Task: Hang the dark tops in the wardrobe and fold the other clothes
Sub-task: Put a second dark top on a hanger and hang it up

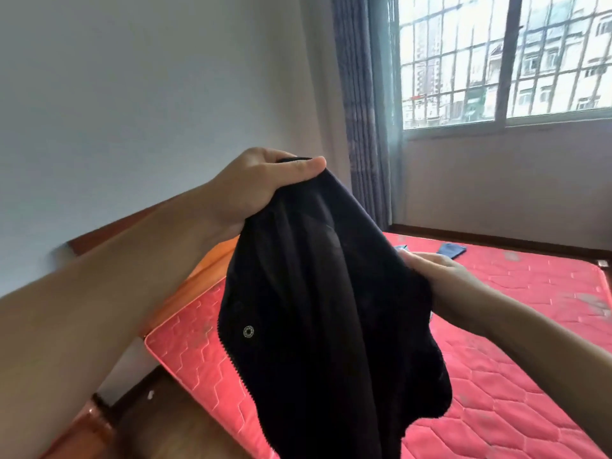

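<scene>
Both hands' grip (pixel 255 183) clutches black jacket (pixel 324 309).

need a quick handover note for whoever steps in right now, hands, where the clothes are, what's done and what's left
Left hand: raised, pinches the top edge of the black zip top.
Right hand: grips the same top's right side, lower down.
The top hangs in the air over the red mattress; its zipper and a snap face the camera.
A dark blue garment lies on the far part of the mattress, partly hidden.
Done: top picked up. Left: hang it; no wardrobe or hanger in view. The blue garment is not yet dealt with.
</scene>
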Demonstrator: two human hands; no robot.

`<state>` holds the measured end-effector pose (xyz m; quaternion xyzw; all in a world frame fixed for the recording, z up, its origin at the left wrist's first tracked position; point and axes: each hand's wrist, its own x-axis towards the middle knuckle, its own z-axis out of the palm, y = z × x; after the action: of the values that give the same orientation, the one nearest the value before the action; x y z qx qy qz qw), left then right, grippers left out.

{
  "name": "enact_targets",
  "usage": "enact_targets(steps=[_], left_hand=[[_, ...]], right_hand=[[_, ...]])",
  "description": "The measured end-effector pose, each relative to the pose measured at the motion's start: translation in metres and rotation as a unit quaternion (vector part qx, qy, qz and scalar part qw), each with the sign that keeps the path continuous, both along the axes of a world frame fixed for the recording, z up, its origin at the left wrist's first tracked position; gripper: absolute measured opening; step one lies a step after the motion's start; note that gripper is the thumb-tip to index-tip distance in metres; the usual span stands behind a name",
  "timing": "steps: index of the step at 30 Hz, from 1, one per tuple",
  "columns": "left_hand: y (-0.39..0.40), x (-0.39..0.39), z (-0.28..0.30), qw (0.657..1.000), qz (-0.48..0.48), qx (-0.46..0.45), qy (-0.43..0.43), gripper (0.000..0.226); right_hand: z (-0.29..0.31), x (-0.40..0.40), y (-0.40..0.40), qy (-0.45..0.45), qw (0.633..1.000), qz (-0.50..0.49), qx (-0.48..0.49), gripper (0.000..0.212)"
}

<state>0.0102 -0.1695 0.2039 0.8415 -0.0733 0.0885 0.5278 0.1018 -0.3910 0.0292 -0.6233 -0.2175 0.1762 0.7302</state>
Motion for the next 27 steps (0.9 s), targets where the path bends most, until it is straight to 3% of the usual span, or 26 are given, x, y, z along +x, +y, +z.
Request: enact_targets(steps=[2, 4, 5, 6, 9, 11, 13, 15, 19, 21, 24, 27], left_hand=[[0.005, -0.018, 0.001, 1.000, 0.020, 0.006, 0.007, 0.024], [0.009, -0.032, 0.003, 0.999, 0.052, 0.003, 0.009, 0.024], [0.010, -0.039, 0.005, 0.997, 0.074, -0.005, 0.009, 0.024], [0.012, -0.046, 0.006, 0.995, 0.095, -0.013, 0.006, 0.024], [0.016, -0.069, 0.012, 0.991, 0.136, -0.012, 0.009, 0.025], [0.015, -0.084, 0.016, 0.986, 0.165, -0.001, 0.015, 0.026], [0.014, -0.100, 0.022, 0.982, 0.187, 0.020, 0.023, 0.026], [0.016, -0.119, 0.029, 0.976, 0.214, 0.032, 0.027, 0.029], [0.030, -0.184, 0.035, 0.943, 0.324, 0.068, 0.039, 0.033], [0.037, -0.225, 0.026, 0.898, 0.416, 0.125, 0.063, 0.034], [0.038, -0.282, 0.002, 0.806, 0.525, 0.262, 0.080, 0.037], [0.028, -0.325, -0.022, 0.752, 0.588, 0.290, 0.073, 0.033]], right_hand=[[0.011, -0.011, 0.023, -0.095, 0.987, -0.035, -0.124, 0.046], [0.015, -0.024, 0.041, -0.284, 0.920, -0.084, -0.257, 0.030], [0.016, -0.033, 0.047, -0.378, 0.876, -0.131, -0.270, 0.026], [0.017, -0.044, 0.051, -0.443, 0.849, -0.166, -0.234, 0.023], [0.010, -0.067, 0.066, -0.539, 0.820, -0.171, -0.086, 0.025], [0.006, -0.073, 0.082, -0.531, 0.835, -0.126, -0.075, 0.026], [0.014, -0.078, 0.100, -0.407, 0.913, 0.002, -0.025, 0.016], [0.028, -0.081, 0.116, -0.281, 0.946, 0.157, 0.030, 0.014], [0.054, -0.082, 0.139, -0.298, 0.924, 0.218, 0.099, 0.027], [0.075, -0.093, 0.152, -0.317, 0.913, 0.221, 0.129, 0.026], [0.113, -0.133, 0.169, -0.344, 0.885, 0.259, 0.176, 0.022], [0.149, -0.186, 0.183, -0.360, 0.853, 0.312, 0.213, 0.028]])
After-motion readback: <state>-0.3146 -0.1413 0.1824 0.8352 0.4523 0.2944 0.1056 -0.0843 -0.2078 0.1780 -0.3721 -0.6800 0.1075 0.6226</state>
